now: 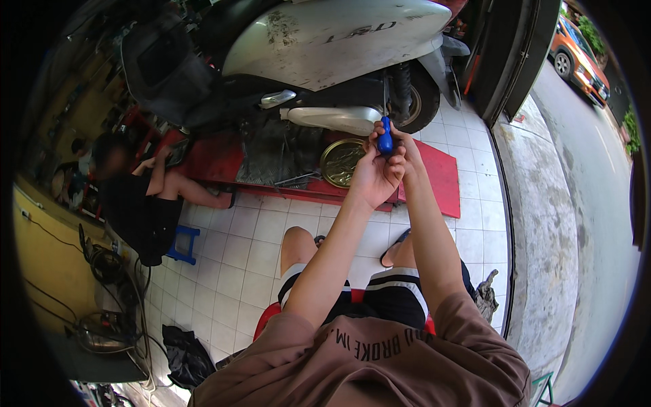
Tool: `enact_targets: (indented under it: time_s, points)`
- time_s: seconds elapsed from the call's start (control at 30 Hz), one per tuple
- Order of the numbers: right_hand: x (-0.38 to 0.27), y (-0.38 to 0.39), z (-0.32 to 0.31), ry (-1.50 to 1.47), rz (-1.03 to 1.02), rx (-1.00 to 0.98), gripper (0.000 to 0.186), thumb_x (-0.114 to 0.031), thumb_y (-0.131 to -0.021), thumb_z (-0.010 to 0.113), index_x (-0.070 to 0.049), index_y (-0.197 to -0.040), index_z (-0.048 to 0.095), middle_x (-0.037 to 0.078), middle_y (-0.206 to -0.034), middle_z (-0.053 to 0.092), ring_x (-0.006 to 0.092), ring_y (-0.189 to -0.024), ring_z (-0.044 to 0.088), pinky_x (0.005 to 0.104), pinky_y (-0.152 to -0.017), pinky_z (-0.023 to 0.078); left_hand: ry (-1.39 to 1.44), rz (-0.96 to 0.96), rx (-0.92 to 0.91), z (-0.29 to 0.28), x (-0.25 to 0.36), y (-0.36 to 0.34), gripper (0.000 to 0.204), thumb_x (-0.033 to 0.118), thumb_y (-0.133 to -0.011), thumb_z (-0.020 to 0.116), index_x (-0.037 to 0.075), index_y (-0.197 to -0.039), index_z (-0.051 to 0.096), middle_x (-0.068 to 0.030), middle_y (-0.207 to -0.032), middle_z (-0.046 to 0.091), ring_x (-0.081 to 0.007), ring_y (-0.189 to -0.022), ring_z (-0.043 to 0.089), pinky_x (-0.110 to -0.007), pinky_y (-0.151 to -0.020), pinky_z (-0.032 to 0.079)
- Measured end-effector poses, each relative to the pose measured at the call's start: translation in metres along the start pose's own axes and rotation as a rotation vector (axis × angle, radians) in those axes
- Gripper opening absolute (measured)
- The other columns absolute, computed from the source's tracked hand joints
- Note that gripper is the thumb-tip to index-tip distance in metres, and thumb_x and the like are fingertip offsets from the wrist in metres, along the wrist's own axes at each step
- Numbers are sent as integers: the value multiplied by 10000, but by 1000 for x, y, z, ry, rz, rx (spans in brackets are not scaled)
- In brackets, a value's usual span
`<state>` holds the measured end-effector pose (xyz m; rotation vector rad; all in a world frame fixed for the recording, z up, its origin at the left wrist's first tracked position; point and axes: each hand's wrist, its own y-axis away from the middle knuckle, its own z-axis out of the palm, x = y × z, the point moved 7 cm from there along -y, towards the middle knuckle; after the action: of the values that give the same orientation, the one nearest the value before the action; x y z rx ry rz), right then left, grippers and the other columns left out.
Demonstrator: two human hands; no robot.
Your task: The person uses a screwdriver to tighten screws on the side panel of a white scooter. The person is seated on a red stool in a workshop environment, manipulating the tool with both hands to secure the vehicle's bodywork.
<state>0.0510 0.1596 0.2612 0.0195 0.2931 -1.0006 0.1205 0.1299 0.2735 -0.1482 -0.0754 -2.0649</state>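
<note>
A screwdriver (386,141) with a blue handle is held out in front of me, its thin metal shaft pointing away toward the rear of a scooter (332,47). My left hand (374,175) is closed about the near end of the handle, palm up with curled fingers. From the other side my right hand (409,150) grips the handle, its fingers nearer the shaft. Just past the hands is the scooter's silver engine-side cover (332,118). Whether the screwdriver's tip touches the scooter cannot be made out.
The scooter stands over a red platform (434,178). On it, left of my hands, rests a round metal tray (328,171) holding small parts. A co-worker (132,197) sits at left by a blue stool (183,244). A black bag (186,356) lies on the tiles.
</note>
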Motion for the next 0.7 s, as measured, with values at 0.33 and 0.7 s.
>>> enact_targets:
  time_s: [0.33,0.7]
  points:
    - [-29,3,-15,610,16,359,416,-433,-979,529,-39,-1111,560,71,-934,626,178,-739,586,336,-686,534,-353,162,175,-7,26,-8,416,447,-962,616,32,-974,592,-14,-747,562,-90,-593,496,-230,-518,414]
    - [-45,1,10,930,-97,536,298,-314,-949,638,-17,-927,645,49,-774,633,147,-629,599,294,-574,509,-2156,1064,387,67,41,24,303,238,-813,765,-24,-724,641,-166,-614,655,-345,-549,643,-420,-546,507]
